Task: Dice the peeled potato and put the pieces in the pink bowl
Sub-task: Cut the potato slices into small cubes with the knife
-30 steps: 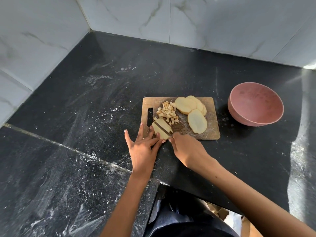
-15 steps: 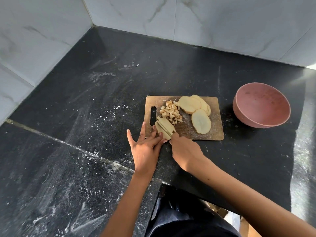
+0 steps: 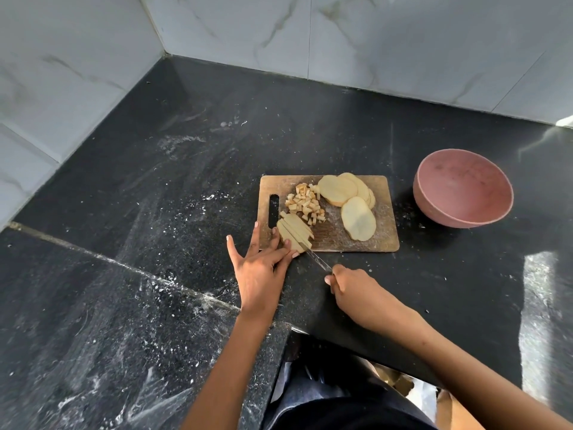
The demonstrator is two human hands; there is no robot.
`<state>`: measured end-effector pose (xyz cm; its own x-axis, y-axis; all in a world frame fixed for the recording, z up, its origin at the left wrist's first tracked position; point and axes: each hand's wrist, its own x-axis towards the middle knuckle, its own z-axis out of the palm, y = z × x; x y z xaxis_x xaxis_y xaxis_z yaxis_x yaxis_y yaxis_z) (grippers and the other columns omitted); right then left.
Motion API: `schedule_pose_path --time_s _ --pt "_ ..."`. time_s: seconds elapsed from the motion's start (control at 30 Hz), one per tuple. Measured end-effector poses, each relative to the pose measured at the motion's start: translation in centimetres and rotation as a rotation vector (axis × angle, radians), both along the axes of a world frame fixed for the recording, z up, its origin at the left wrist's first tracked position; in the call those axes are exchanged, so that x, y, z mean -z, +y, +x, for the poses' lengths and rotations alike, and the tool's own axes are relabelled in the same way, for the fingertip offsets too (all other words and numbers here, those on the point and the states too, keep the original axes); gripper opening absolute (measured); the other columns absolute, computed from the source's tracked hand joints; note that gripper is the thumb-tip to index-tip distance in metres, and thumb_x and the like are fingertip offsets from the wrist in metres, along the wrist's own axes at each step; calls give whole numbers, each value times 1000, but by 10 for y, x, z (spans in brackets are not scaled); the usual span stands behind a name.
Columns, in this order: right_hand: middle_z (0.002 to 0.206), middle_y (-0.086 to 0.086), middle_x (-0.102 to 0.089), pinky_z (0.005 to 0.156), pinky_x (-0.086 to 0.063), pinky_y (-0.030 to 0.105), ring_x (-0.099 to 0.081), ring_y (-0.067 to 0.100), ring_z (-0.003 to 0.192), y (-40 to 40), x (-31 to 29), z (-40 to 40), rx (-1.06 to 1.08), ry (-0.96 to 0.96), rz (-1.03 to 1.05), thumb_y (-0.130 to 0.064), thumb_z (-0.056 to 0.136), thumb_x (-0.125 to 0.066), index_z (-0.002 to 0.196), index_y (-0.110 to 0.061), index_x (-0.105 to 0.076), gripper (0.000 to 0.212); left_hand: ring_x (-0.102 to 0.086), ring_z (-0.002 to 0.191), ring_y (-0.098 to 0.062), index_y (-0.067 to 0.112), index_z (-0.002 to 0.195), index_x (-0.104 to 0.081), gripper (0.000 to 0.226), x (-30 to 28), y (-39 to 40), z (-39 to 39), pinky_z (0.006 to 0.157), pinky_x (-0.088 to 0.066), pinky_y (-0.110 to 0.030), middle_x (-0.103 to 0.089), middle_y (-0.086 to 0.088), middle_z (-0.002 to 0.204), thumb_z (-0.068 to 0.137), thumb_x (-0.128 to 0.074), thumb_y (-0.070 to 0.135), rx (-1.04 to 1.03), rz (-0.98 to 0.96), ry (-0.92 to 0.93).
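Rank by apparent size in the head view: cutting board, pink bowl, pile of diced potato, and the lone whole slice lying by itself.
1. cutting board
2. pink bowl
3 and 4. The pile of diced potato and the lone whole slice look alike in extent, so no ranking between them.

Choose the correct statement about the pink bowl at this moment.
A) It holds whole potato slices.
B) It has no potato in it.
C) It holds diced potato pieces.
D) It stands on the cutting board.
B: the pink bowl shows only its bare inside, and stands on the counter to the right of the cutting board, where the diced pieces lie.
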<state>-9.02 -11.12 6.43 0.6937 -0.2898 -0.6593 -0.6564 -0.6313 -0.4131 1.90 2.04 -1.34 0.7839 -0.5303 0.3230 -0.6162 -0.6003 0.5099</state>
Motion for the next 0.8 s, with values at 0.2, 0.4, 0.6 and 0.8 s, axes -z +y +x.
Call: schedule_pose_path --time_s 0.2,0.4,0.6,0.8 --pt "98 13 -58 68 -41 37 -59 30 88 6 -4 -5 -88 12 -154 -29 105 -25 108 -11 -39 22 -37 139 -22 24 98 -75 14 1 0 0 118 12 -45 -65 0 120 86 -69 26 3 -18 5" --pt "94 13 -56 68 -38 35 -60 34 93 5 -5 -11 -116 -12 -177 -29 105 -27 104 -11 -38 21 -37 139 -22 22 99 -75 14 1 2 0 118 12 -44 -64 -1 123 87 -69 27 5 -41 10" --pt "96 11 -57 68 -38 35 -60 33 94 2 -10 -9 -147 26 -223 -29 105 -26 107 -11 -40 22 -33 140 -19 23 106 -73 27 -1 3 2 118 14 -41 -62 1 125 82 -71 36 22 -54 19" --pt "101 12 -59 69 -38 34 -60 32 95 7 -12 -10 -139 39 -227 -29 105 -26 105 -11 -41 23 -36 138 -19 20 104 -74 27 0 1 6 118 11 -44 -65 -1 122 81 -73 34 25 -53 10"
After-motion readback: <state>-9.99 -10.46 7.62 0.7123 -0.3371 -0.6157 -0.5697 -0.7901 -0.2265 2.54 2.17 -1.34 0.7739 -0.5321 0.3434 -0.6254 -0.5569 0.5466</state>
